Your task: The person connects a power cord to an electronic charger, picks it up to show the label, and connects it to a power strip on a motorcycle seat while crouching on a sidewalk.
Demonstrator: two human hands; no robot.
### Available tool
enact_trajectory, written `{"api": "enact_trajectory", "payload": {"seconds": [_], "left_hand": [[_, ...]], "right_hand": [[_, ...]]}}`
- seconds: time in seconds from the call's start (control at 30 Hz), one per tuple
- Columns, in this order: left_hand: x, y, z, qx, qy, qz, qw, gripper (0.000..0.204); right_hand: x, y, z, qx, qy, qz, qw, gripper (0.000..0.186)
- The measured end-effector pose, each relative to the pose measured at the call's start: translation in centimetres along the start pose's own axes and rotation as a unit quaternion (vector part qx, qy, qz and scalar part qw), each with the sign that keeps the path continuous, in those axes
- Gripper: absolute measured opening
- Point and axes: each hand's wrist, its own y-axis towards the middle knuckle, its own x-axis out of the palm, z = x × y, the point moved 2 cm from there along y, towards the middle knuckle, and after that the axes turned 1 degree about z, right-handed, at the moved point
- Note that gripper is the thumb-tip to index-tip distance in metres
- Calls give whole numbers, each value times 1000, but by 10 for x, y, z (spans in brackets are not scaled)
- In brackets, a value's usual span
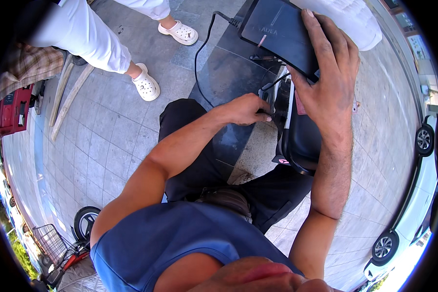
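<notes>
A flat black box with a cable at its far-left corner is tilted at the upper right. My right hand grips its right side, fingers spread over the top and thumb along the near edge. Lower and to the left, my left hand is closed, fingertips together beside a two-wheeler's frame; whatever they hold is too small or hidden to make out. The black cable loops from the box down toward my left wrist. Thinner black wires run beneath the box. A black padded seat sits below my right hand.
A person in white trousers and white clogs stands at the upper left. Wooden poles and a red case lie further left. A bike with a wire basket is at lower left; a white car is parked at right.
</notes>
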Motion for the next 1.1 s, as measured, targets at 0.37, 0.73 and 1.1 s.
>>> {"api": "enact_trajectory", "payload": {"seconds": [0.37, 0.73, 1.1], "left_hand": [[1, 7, -3, -65, -97, 104, 988, 26], [14, 18, -6, 9, 11, 41, 999, 31], [-64, -8, 49, 110, -300, 421, 849, 39]], "right_hand": [[-11, 7, -3, -7, 56, 2, 998, 93], [-2, 7, 7, 49, 126, 80, 988, 96], [-12, 9, 12, 37, 41, 63, 996, 99]]}}
